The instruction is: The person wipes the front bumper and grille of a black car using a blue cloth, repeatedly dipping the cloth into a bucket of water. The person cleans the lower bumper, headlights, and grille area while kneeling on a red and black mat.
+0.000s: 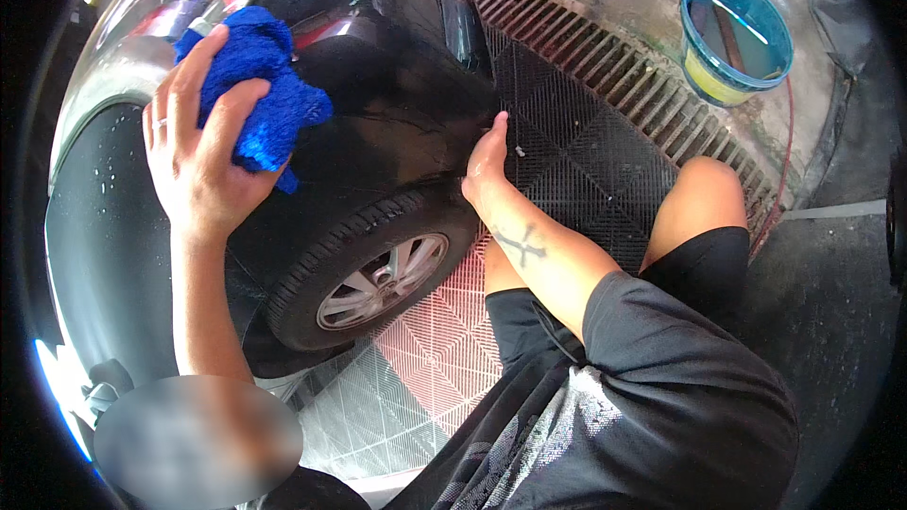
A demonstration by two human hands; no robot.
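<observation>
My left hand grips a bunched blue microfiber cloth and presses it against the upper corner of a dark car. A ring sits on one of its fingers. At the lower edge of the car's bumper is my right hand, thumb pointing up. Its fingers are hidden by the bumper, so whether it holds anything cannot be seen. Between my two arms is the car's wheel, with a black tire and a silver alloy rim. Water drops dot the dark side panel.
A blue bucket of cloudy water stands on concrete at the upper right, beside a thin red hose. A rusty metal drain grate crosses the floor. Black, red and grey grid tiles lie beneath the car. My bent knee is at right.
</observation>
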